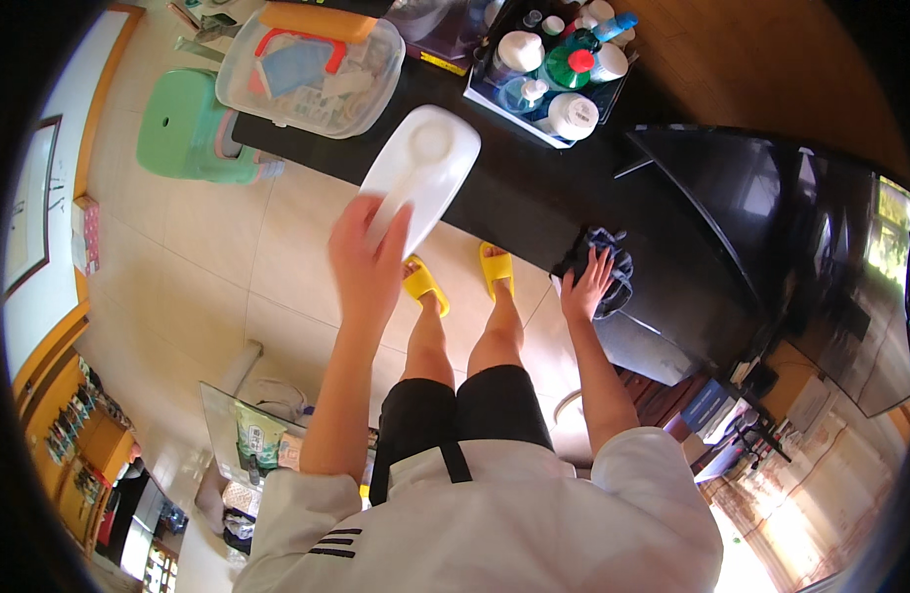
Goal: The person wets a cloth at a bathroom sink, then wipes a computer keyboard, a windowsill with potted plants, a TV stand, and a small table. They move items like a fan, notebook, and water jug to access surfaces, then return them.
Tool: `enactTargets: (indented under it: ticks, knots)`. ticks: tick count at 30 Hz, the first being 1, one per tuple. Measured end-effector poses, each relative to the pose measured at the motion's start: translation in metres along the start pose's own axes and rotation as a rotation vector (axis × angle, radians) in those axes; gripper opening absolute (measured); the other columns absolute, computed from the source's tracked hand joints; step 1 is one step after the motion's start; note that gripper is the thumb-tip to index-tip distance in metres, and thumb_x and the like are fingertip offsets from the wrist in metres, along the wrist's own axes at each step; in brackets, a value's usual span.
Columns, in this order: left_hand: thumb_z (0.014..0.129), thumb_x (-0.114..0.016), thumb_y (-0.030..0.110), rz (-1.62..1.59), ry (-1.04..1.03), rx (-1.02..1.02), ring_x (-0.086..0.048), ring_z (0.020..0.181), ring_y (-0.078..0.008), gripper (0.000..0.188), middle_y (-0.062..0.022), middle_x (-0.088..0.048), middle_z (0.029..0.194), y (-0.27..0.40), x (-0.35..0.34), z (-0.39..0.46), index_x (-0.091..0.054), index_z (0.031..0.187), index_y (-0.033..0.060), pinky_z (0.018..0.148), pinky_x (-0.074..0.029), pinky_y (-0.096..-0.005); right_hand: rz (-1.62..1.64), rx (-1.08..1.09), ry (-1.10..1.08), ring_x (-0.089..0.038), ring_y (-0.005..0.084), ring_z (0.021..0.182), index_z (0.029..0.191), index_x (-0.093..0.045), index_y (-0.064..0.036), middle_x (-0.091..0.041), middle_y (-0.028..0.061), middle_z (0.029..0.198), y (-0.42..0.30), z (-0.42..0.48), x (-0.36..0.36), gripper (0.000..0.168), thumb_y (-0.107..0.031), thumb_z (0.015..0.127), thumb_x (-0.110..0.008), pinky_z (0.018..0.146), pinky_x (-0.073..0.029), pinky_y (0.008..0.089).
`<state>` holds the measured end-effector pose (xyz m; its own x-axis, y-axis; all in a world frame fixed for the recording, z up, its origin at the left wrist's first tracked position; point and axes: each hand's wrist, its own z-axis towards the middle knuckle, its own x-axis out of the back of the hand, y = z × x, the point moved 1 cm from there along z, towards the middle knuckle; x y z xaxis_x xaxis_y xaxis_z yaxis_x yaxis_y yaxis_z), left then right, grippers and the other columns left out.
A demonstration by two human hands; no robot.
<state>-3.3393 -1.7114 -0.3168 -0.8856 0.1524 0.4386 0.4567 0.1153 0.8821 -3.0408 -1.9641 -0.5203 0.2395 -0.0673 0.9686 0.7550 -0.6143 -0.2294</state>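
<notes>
My left hand [372, 256] grips the near end of a flat white plastic object [433, 159] with rounded corners, perhaps a lid or case; a faint round shape shows on its upper face. It is held over the edge of a long black cabinet top [510, 174]. On the right, my right hand [588, 285] lies with its fingers spread on a crumpled dark cloth [616, 267] at the cabinet's front edge. Whether those fingers press into the cloth cannot be told. Left of the white object sits a clear plastic box [384, 81] of small items.
A tray [518, 126] of bottles stands at the back of the cabinet, beside a large black television screen [781, 193] on the right. A green plastic stool [181, 126] stands on the tiled floor at left. A glass-topped table [225, 415] is at lower left.
</notes>
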Motion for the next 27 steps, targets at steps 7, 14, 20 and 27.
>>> enactTargets:
  ticks: [7,14,20,27]
  knots:
    - [0.082,-0.069,0.014,0.051,-0.056,0.346,-0.053,0.078,-0.024,0.021,-0.0124,-0.06,0.084,-0.034,0.052,-0.114,-0.058,0.093,-0.0001,0.071,-0.042,-0.0355,0.066,0.123,0.003,-0.034,0.0308,0.13,0.12,-0.058,-0.016,-0.039,0.0078,0.142,-0.217,0.104,0.0,0.059,-0.021,0.063,-0.076,0.103,-0.028,0.0526]
    - [0.083,-0.068,0.016,0.317,-0.083,0.401,-0.05,0.08,-0.0276,0.021,-0.0136,-0.059,0.081,-0.082,0.06,-0.173,-0.058,0.091,-0.0007,0.074,-0.04,-0.038,0.166,0.495,-0.048,-0.036,0.029,0.129,0.125,-0.055,-0.02,-0.038,0.0045,0.146,-0.289,0.122,-0.041,0.058,-0.033,0.071,-0.07,0.103,-0.029,0.0497]
    - [0.085,-0.066,0.014,0.124,0.005,0.365,-0.051,0.066,-0.0233,0.02,-0.0142,-0.056,0.071,-0.123,0.066,-0.186,-0.055,0.088,-0.0035,0.062,-0.04,-0.0359,0.02,0.121,-0.133,-0.044,0.027,0.124,0.124,-0.057,-0.021,-0.041,0.0024,0.145,-0.122,0.058,0.016,0.061,-0.016,0.066,-0.076,0.104,-0.034,0.042]
    - [0.088,-0.063,0.013,0.161,-0.014,0.395,-0.048,0.068,-0.0154,0.018,-0.0086,-0.054,0.073,-0.135,0.072,-0.186,-0.053,0.089,-0.0023,0.062,-0.04,-0.0302,-0.007,-0.196,0.081,-0.044,0.0347,0.119,0.127,-0.053,-0.021,-0.036,0.0025,0.148,-0.115,0.013,-0.012,0.064,-0.018,0.066,-0.073,0.098,-0.036,0.0503]
